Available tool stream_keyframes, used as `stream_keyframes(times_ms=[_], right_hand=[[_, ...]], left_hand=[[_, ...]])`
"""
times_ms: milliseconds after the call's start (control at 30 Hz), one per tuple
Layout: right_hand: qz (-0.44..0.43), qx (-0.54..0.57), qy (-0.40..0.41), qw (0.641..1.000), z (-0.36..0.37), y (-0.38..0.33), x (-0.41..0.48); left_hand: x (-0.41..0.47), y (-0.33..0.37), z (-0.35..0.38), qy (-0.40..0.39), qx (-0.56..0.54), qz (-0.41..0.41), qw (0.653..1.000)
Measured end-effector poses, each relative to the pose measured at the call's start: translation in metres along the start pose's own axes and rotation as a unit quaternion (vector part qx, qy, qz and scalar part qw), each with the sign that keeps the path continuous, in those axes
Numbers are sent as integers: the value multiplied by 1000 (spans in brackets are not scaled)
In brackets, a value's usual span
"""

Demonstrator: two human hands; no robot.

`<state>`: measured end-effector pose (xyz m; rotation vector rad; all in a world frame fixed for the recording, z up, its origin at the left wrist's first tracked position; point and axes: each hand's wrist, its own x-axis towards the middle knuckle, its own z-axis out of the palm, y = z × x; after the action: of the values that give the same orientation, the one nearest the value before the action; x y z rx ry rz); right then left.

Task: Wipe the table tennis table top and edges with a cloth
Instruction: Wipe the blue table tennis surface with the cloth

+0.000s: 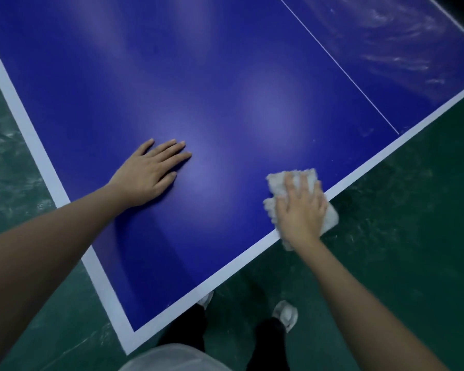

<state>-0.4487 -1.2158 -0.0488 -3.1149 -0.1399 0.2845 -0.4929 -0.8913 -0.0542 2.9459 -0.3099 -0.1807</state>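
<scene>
Your left grip (148, 172) lay flat, empty, bracing on the bench (225, 76); right grip (302, 207) pressed the cloth (276, 185) flat-fingered over the edge (359, 173).

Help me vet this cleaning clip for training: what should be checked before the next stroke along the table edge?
1. Cloth under control: ok. The right hand presses flat on it.
2. Cloth reaches the edge: ok. It overhangs the white border of the table tennis table.
3. Bracing: ok. The left hand lies flat on the blue top, apart from the cloth.
4. Top evenly wiped: not ok. Pale streaks show beyond the centre line.
5. Cloth clean or damp enough: cannot tell.
</scene>
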Motion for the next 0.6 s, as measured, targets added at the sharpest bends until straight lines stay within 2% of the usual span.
stream_keyframes(times_ms=[33,100,200,300,333,400,500,600], right_hand=[[-48,-13,2,999,1,-17,-13],[-202,-36,5,979,4,-60,-52],[-412,-70,-27,908,13,-112,-105],[-517,-112,-13,849,17,-126,-115],[-535,-119,-3,836,18,-121,-108],[-539,-104,-19,836,15,-96,-81],[-451,-76,6,889,5,-32,-9],[-335,-40,40,940,-10,55,94]], left_hand=[[0,0,0,1,-1,-3,1000],[1,1,0,3,-8,-18,1000],[3,3,-2,28,-21,-61,997],[0,7,-3,54,-17,-115,992],[-1,10,-3,57,-21,-140,988],[-3,20,-3,67,-30,-200,977],[2,42,-3,84,-38,-277,956],[29,69,-2,82,-41,-295,951]])
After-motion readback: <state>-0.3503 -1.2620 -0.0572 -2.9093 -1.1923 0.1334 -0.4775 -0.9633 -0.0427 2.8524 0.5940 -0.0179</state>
